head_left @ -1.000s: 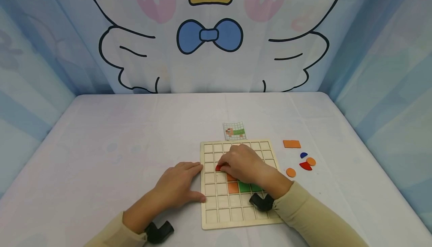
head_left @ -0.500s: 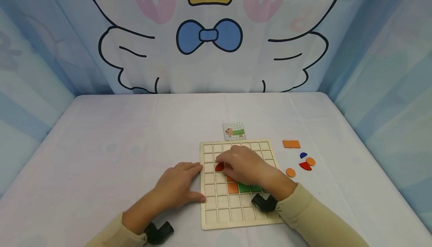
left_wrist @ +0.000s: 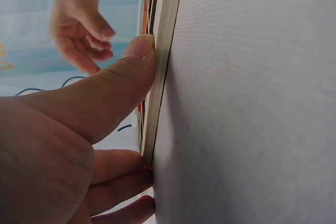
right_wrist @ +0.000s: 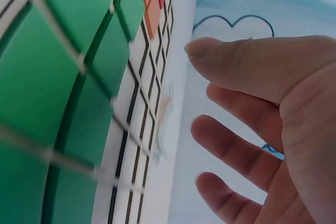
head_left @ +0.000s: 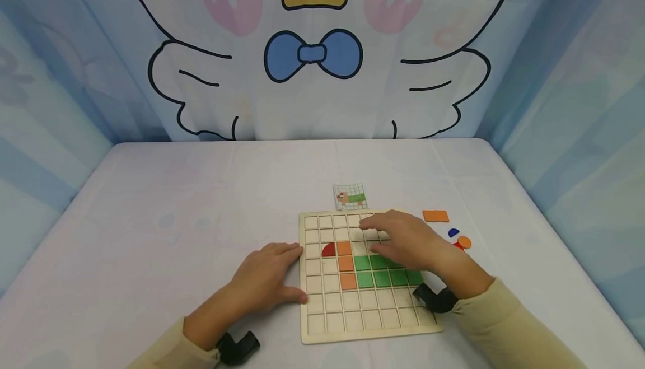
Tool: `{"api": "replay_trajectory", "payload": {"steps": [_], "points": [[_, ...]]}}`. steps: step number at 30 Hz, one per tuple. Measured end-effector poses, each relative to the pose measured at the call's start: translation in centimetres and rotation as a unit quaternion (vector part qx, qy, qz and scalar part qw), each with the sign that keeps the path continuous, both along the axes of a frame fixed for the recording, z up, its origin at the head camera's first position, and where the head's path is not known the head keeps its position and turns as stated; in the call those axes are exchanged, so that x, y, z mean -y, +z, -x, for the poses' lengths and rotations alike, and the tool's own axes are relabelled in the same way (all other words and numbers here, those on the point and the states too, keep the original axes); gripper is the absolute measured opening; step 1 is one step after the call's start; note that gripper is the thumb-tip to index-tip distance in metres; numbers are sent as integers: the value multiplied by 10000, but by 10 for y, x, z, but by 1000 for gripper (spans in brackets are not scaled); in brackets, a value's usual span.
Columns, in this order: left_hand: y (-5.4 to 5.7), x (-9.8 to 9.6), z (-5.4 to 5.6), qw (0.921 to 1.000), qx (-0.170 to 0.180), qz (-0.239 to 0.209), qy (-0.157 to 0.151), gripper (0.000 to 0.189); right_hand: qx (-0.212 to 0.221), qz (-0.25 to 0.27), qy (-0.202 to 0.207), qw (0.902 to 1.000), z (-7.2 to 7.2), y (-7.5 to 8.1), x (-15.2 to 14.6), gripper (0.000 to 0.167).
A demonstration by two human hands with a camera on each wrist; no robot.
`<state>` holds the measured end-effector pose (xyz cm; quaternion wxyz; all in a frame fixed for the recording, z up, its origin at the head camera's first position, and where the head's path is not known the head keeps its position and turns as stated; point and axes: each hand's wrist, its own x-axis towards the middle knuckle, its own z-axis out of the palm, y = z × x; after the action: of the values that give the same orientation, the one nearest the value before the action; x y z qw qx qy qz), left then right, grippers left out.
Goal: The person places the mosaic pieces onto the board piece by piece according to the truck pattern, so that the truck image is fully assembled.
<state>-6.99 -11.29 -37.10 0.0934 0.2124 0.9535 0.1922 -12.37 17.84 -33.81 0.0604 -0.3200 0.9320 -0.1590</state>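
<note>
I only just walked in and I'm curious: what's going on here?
A person's left hand touches the left edge of a gridded board, while the right hand, holding nothing, hovers above it. Green pieces, orange pieces and a red piece sit on the board. A picture card lies beyond it, and an orange rectangle and a blue half-disc lie to the right.

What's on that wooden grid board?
A red piece, orange pieces and green pieces lie on the board. The right hand hides part of it; anything there can't be seen.
</note>
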Motion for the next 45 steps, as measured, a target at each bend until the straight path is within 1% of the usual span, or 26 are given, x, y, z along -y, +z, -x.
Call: {"api": "replay_trajectory", "payload": {"steps": [6,8,12,15,18,21,25,29,34,45], "points": [[0,0,0,10000,3,34,-7,85,-2,173,-443,9989,-4,3,-32,40],[0,0,0,10000,3,53,-5,85,91,253,-625,9977,-6,4,-41,41],[-1,0,0,10000,32,71,8,86,412,416,-967,9936,-9,3,-59,45],[-1,0,0,9999,55,82,21,86,425,405,-1110,9921,-11,1,-70,46],[-1,-1,-1,9999,71,92,24,86,321,258,-1291,9908,-13,-1,-80,46],[-1,-1,-1,9999,83,112,22,86,438,215,-1525,9871,-16,-3,-90,47],[-1,-1,0,9999,38,128,20,86,441,196,-1742,9835,-20,-6,-102,47],[-1,-1,0,9999,1,147,15,86,381,131,-1883,9813,-23,-8,-111,47],[-2,0,0,9998,33,186,19,86,389,-20,-1989,9792,-24,-10,-118,47],[-1,-1,1,9998,49,206,16,87,427,-130,-2176,9750,-31,-18,-129,39]]}}
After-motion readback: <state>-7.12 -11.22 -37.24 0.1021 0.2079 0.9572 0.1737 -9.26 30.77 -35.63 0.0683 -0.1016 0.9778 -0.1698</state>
